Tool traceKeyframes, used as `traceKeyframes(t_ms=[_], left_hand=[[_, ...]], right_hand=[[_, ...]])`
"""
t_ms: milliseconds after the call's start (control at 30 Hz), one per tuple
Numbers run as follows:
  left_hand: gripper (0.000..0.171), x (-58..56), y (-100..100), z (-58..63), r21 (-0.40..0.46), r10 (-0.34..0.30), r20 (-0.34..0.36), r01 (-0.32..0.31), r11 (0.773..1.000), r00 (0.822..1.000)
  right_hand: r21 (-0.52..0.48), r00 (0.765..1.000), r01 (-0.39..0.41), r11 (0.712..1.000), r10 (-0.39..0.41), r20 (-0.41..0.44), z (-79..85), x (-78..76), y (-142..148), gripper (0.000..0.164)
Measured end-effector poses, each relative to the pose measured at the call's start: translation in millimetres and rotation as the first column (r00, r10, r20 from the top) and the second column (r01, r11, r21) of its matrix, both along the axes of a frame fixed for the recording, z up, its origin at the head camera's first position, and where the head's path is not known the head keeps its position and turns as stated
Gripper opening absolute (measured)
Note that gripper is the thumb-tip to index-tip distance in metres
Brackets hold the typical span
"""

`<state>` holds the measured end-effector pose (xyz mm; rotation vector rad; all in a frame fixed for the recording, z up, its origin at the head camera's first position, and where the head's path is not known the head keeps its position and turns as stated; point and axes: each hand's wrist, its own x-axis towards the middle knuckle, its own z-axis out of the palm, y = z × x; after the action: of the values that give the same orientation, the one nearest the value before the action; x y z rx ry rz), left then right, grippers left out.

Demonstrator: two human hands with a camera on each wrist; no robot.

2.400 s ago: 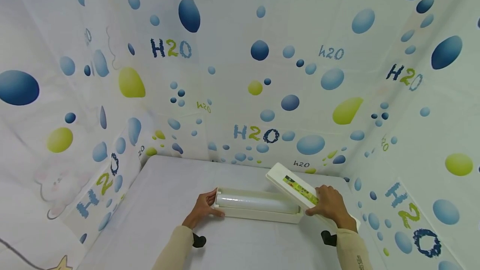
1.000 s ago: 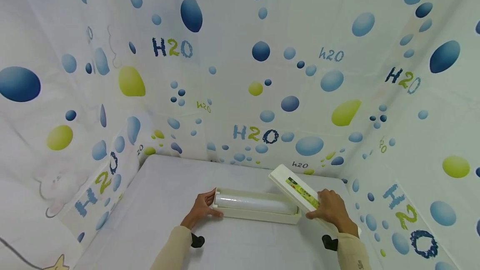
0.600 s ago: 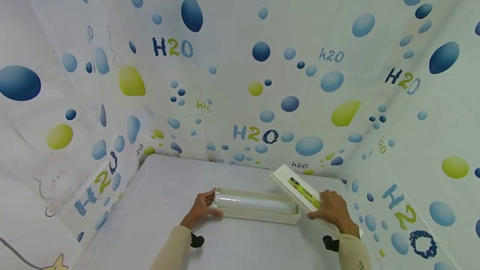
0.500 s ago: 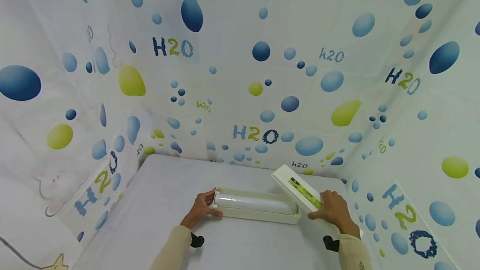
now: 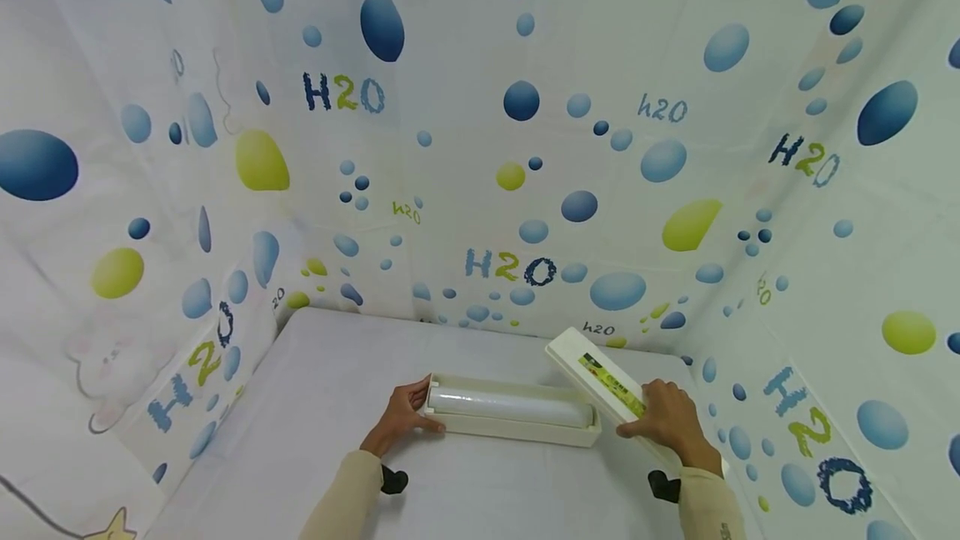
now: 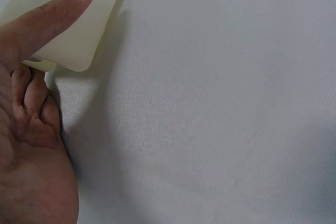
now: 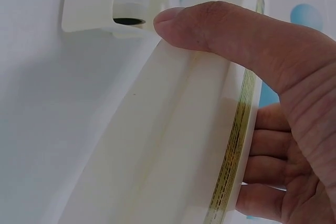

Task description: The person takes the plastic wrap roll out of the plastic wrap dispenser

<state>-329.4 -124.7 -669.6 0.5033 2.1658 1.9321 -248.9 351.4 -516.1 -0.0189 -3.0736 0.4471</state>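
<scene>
A long cream cling film dispenser box [image 5: 517,430] lies on the white-covered table with its top off, and a shiny roll of cling film [image 5: 510,405] shows inside. My left hand [image 5: 403,417] grips the box's left end, the thumb pressed on its front wall. In the left wrist view that thumb lies on a corner of the box [image 6: 79,40]. My right hand [image 5: 667,417] holds the box's lid [image 5: 573,348], tilted across the right end, its green-yellow label facing up. The right wrist view has the thumb on one edge of the lid [image 7: 163,124] and fingers along the other.
White cloth [image 5: 337,348] covers the tabletop. Behind it and at both sides hang white curtains [image 5: 465,65] with blue and green drops and H2O lettering. A black piece [image 5: 393,480] sits at my left wrist and another [image 5: 663,486] at my right.
The lid in my right hand has shifted slightly to the right, baring a little more of the box's right end. My left hand keeps its grip on the box.
</scene>
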Motion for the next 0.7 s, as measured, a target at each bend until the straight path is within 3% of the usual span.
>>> traceKeyframes(t_ms=[167, 433, 700], left_hand=[[0.109, 1.6, 0.1, 1.1, -0.013, 0.017, -0.054, -0.018, 1.000, 0.998], [0.109, 1.7, 1.1, 2.8, -0.032, 0.013, 0.025, -0.012, 0.999, 1.000], [0.107, 3.1, 0.5, 3.6, -0.034, 0.027, -0.025, -0.027, 0.999, 0.999]], right_hand=[[0.011, 1.000, -0.003, 1.000, 0.003, -0.010, 2.2, 2.8, 2.8, 0.069], [-0.019, 1.000, 0.021, 1.000, -0.020, 0.015, 0.0, 5.1, 5.0, 0.072], [-0.018, 1.000, 0.016, 1.000, -0.016, 0.005, 2.4, 6.5, 7.6, 0.070]])
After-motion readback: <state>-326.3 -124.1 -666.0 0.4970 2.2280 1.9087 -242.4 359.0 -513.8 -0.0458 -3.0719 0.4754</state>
